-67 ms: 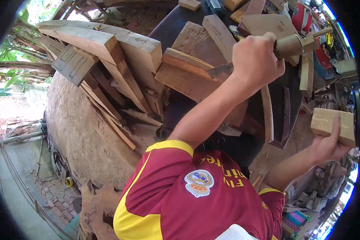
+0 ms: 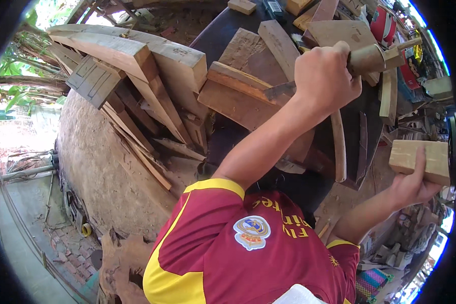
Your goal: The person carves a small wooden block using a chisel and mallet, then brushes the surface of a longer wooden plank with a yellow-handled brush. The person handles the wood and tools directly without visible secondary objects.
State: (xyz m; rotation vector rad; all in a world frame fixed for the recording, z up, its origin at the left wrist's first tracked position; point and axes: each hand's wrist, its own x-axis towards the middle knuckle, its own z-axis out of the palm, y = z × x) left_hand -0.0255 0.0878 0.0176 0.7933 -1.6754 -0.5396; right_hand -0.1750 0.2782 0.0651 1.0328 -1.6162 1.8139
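My left hand (image 2: 327,78) is closed in a fist round a chisel. The chisel's dark flat blade (image 2: 280,92) shows on the left of the fist, and its thick rounded handle end (image 2: 367,60) sticks out on the right. The blade tip lies at the end of a reddish-brown wood strip (image 2: 238,82); whether it cuts in cannot be made out. Under the strip is a wide brown board (image 2: 233,105). Far to the right, my right hand (image 2: 415,186) grips a pale wooden block (image 2: 419,156), one finger stretched along its face. Block and chisel are well apart.
Thick planks (image 2: 172,58) lean at the left beside a rounded earthen mound (image 2: 91,147). Wood offcuts (image 2: 281,45) crowd the dark worktop (image 2: 213,33). A curved wood piece (image 2: 339,147) lies near its right edge. A woven multicoloured mat (image 2: 372,283) is at the lower right.
The wooden block in my right hand has shifted slightly left and down. My left hand and the chisel have stayed nearly in place.
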